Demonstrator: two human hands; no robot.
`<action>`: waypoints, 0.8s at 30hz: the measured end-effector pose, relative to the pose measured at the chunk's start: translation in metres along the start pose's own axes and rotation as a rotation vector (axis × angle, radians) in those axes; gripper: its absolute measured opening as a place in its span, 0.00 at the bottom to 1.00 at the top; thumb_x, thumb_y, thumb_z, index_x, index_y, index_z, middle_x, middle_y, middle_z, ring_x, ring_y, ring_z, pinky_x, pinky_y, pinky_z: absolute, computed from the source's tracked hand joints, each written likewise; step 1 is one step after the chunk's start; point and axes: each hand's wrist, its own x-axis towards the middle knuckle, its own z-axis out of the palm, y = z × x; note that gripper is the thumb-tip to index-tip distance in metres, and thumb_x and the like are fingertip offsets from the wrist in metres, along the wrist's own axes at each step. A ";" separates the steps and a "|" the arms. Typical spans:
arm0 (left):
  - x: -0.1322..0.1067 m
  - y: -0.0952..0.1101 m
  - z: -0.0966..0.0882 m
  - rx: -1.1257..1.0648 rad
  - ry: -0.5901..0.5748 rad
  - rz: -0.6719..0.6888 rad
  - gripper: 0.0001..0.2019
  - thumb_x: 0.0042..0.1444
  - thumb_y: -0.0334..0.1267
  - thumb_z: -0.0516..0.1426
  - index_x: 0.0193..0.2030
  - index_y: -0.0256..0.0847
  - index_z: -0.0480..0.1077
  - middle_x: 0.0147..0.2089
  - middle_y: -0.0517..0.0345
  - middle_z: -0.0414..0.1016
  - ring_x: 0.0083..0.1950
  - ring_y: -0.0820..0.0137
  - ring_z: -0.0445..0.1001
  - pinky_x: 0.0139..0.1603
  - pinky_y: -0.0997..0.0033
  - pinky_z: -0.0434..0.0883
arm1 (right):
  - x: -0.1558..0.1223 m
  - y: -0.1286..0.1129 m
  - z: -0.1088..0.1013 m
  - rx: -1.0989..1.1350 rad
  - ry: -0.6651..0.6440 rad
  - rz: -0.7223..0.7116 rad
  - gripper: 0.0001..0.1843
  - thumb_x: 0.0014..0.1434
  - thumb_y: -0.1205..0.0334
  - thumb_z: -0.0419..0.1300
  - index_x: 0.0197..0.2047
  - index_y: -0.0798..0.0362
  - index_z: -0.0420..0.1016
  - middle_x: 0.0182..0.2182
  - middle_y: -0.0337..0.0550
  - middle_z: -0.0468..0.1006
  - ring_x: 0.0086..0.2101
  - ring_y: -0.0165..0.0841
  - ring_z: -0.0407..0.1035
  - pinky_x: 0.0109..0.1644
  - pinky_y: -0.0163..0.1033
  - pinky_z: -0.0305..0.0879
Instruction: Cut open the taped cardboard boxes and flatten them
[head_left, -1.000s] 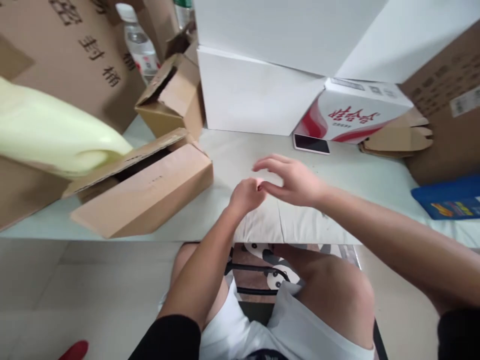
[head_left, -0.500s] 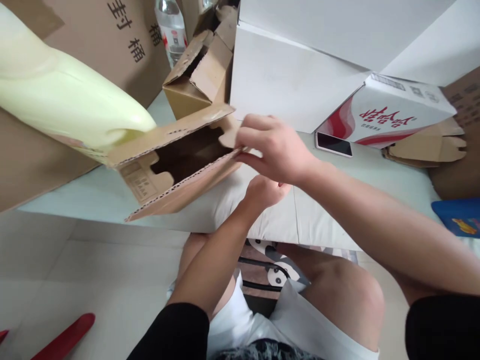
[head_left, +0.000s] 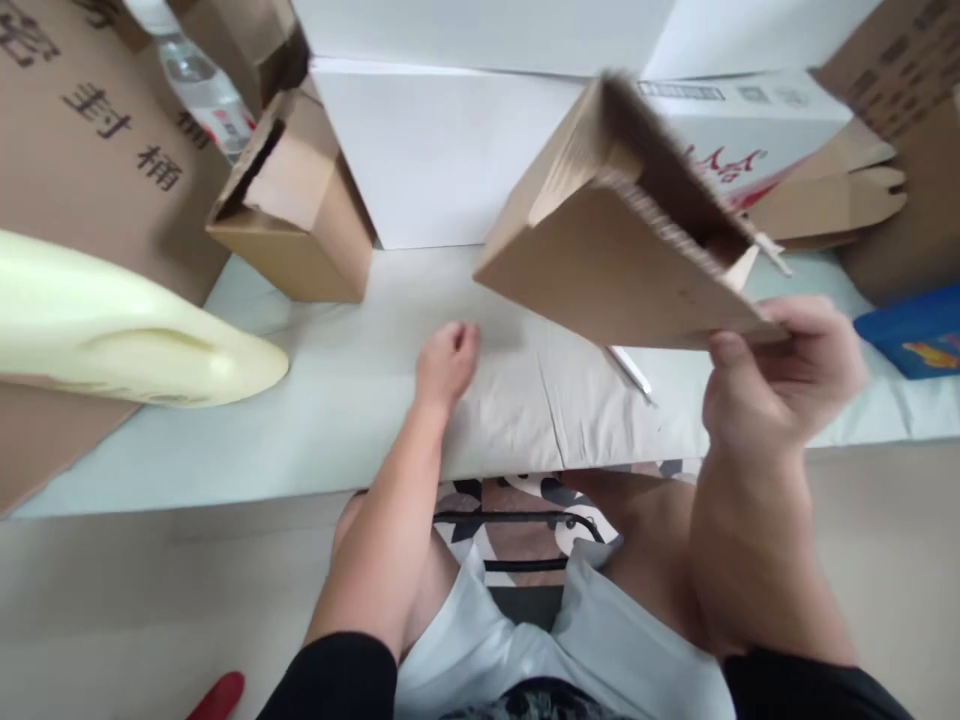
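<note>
In my right hand is an open brown cardboard box, pinched at its right-hand edge between thumb and fingers. The box is tilted and raised over the pale green-covered surface, its dark opening facing up and right; motion blurs its upper edge. My left hand rests as a fist on the covering, apart from the box. What it holds, if anything, is hidden. A thin white stick-like object pokes out below the box, partly covered by it.
A second open brown carton stands at the left, with a clear plastic bottle behind it. Far left lies a smooth pale yellow object. White boxes line the back. A blue item lies at right.
My right hand has carried the brown box from the left over to the right and turned it. The left fist is now apart from the right hand. The view has shifted.
</note>
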 end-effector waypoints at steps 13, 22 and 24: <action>0.002 0.021 -0.004 -0.846 -0.099 0.409 0.28 0.49 0.63 0.63 0.52 0.51 0.71 0.59 0.52 0.74 0.63 0.57 0.73 0.65 0.54 0.69 | -0.033 0.002 -0.014 0.257 -0.366 0.373 0.17 0.59 0.63 0.64 0.50 0.44 0.66 0.37 0.40 0.79 0.37 0.37 0.79 0.42 0.48 0.77; -0.003 0.023 -0.032 -0.391 0.025 0.597 0.21 0.51 0.43 0.69 0.23 0.41 0.60 0.46 0.56 0.70 0.57 0.62 0.74 0.68 0.51 0.70 | -0.024 0.016 -0.007 0.285 -0.542 0.211 0.10 0.56 0.57 0.69 0.31 0.46 0.70 0.31 0.39 0.85 0.49 0.45 0.80 0.63 0.61 0.64; -0.007 0.019 -0.035 -0.287 -0.048 0.638 0.22 0.54 0.48 0.67 0.20 0.41 0.63 0.53 0.54 0.69 0.61 0.59 0.71 0.70 0.49 0.67 | -0.020 0.018 -0.007 0.255 -0.590 0.179 0.07 0.57 0.54 0.67 0.32 0.45 0.76 0.32 0.41 0.86 0.52 0.47 0.79 0.62 0.61 0.65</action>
